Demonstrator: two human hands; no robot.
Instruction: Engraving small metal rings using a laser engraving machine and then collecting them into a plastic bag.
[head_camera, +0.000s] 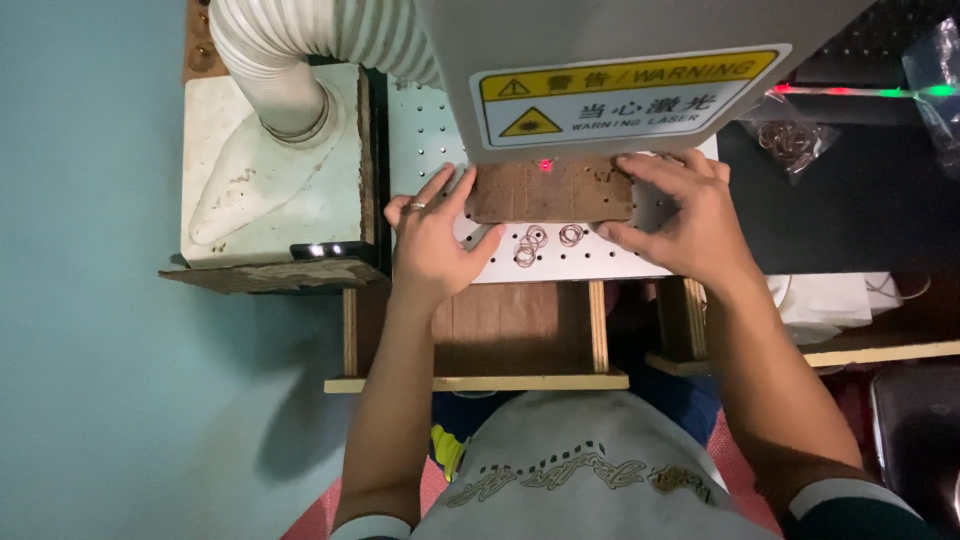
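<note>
a brown wooden board (550, 190) lies flat on the perforated white plate (590, 262) of the desk, beneath the grey machine head (620, 60), with a red light dot (545, 165) near its 12 o'clock edge. the board is held at its 9 o'clock end by the left hand (432, 238), whose grip is closed on it with fingers spread, and at its 3 o'clock end by the right hand (685, 215), gripping likewise. small metal rings (540, 240) lie just at 6 o'clock of the board, and a ribbed hose (290, 60) is seen at 10 o'clock.
</note>
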